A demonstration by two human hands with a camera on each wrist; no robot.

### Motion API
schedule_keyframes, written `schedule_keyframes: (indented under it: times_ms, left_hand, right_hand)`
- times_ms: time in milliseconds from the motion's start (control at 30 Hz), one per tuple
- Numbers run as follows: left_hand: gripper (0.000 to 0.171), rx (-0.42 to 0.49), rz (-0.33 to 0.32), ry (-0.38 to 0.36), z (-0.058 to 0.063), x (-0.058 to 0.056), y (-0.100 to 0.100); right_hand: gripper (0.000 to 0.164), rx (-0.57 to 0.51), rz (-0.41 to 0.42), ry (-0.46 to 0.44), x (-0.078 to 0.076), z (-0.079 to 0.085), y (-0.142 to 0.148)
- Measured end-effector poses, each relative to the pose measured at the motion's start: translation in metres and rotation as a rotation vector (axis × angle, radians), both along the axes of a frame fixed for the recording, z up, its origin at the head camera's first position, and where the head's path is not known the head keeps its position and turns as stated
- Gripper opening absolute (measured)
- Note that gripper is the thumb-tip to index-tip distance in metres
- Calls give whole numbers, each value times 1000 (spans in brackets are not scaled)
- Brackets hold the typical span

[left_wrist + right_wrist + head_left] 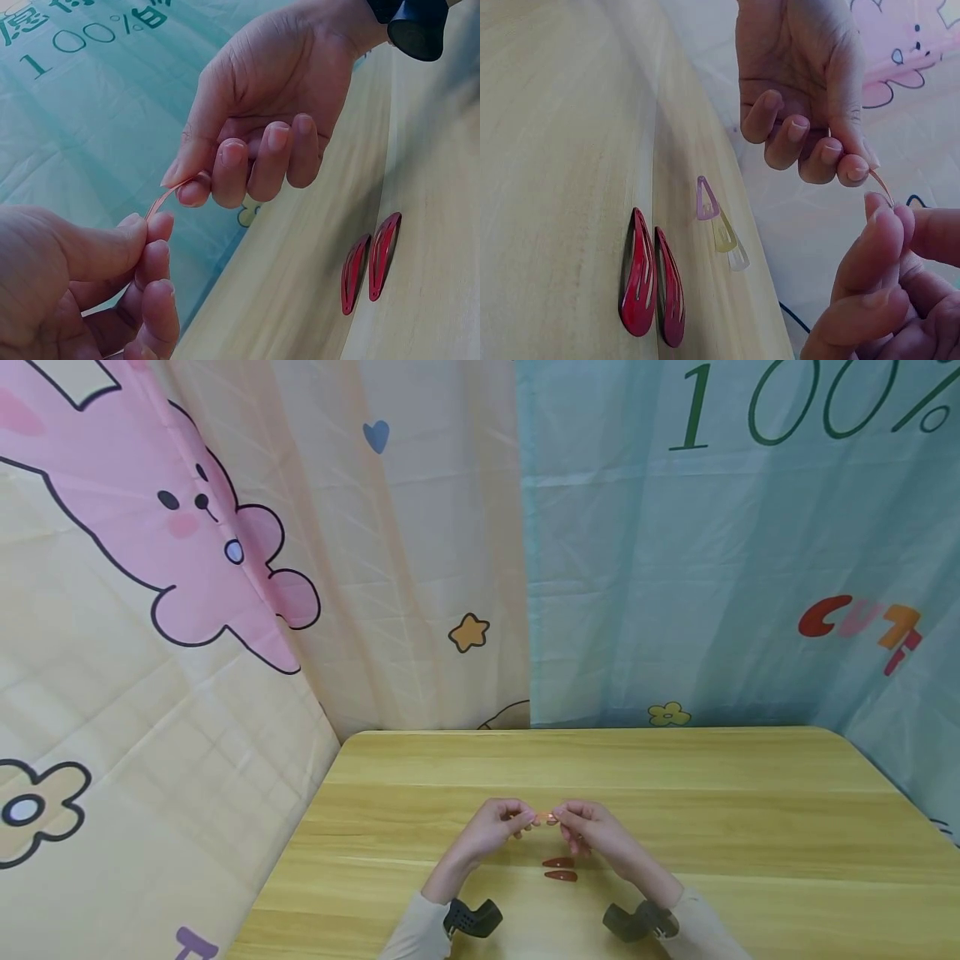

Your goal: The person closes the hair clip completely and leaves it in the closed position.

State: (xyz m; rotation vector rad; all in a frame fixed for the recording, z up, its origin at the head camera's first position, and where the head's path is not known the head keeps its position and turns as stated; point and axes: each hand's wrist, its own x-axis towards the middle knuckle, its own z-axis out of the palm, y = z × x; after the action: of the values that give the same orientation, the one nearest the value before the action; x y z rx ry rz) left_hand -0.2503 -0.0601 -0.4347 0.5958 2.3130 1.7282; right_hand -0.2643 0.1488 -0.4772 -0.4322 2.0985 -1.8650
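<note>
Between the two hands, above the table, is a thin orange hair clip (547,817); seen edge-on in the left wrist view, it looks curved. My left hand (495,828) pinches one end between thumb and index finger. The other end is pinched by the thumb and index finger of my right hand (596,831), whose remaining fingers curl loosely. Fingertips hide both ends of the clip. Two red snap hair clips (637,277) lie side by side on the wood just below the hands, nearer the right one.
In the right wrist view a purple clip (706,201), a yellow clip (724,234) and a whitish clip (739,256) lie in a row on the table (420,768). Printed curtains (435,543) hang behind its far edge. Each wrist carries a dark camera mount (474,918).
</note>
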Motion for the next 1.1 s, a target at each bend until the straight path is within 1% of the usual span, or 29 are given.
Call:
schedule_keyframes:
  times_ms: [133, 233, 500, 667, 767, 967, 1067, 1100]
  left_hand:
    - [19, -10, -2, 3, -1, -1, 0]
    - [19, -19, 0, 5, -2, -2, 0]
    - [18, -40, 7, 16, -3, -6, 3]
    - [19, -56, 5, 22, -1, -7, 4]
    - [19, -65, 7, 22, -6, -10, 3]
    - [19, -97, 24, 11, -26, -24, -1]
    - [20, -99, 32, 13, -27, -27, -5]
    - [20, -97, 37, 15, -22, -25, -6]
  right_hand:
    - [33, 27, -47, 5, -1, 0, 1]
    - [32, 31, -66, -2, -3, 0, 3]
    - [26, 31, -44, 13, -11, -5, 7]
    - [28, 32, -30, 16, -12, -2, 9]
    - [31, 24, -17, 16, -11, -1, 9]
    - [33, 8, 22, 24, -12, -1, 11]
    - [31, 8, 25, 26, -13, -2, 13]
    - [29, 7, 23, 27, -14, -2, 13]
